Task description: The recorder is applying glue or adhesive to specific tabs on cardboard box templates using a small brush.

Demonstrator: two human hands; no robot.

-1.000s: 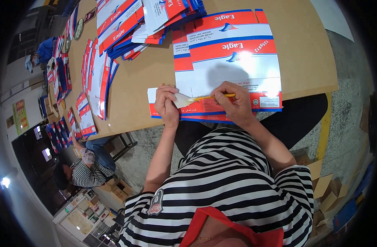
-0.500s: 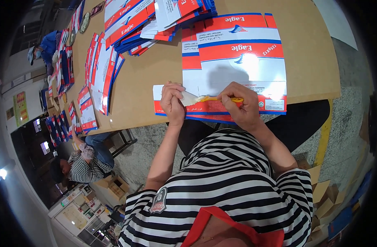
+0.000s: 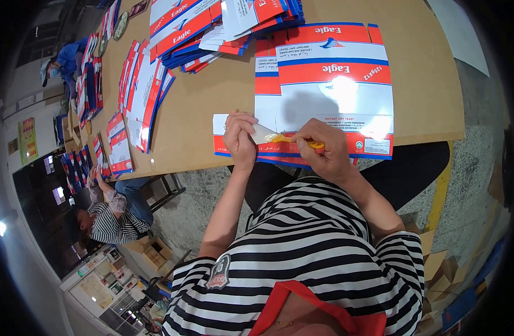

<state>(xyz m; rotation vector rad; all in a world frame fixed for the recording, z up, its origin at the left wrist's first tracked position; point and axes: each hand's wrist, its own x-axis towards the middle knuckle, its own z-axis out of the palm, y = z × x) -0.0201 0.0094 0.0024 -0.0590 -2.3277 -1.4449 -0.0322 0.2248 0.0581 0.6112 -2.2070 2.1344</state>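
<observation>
A flat red, white and blue carton blank (image 3: 302, 101) lies at the table's front edge before me. Over its lower left part my left hand (image 3: 240, 134) is closed round a whitish, wedge-shaped piece (image 3: 262, 134), which narrows toward the right. My right hand (image 3: 324, 143) grips a slim yellow-handled tool (image 3: 285, 138); its pale left end meets the tip of the whitish piece. A bit of yellow handle shows below the right fingers. The tool's exact kind is unclear, and my left fingers hide much of the whitish piece.
Piled carton blanks (image 3: 184, 31) stand at the back, with a fanned row (image 3: 142, 101) to the left. A co-worker in stripes (image 3: 114, 218) sits at the left by small stacks (image 3: 119, 148); a person in blue (image 3: 66, 61) is farther off. Open cardboard boxes (image 3: 439, 274) sit low right.
My right hand has shifted slightly left and down, and the yellow handle's end sits lower in it. The left hand keeps its hold. The co-worker in stripes has moved their arms.
</observation>
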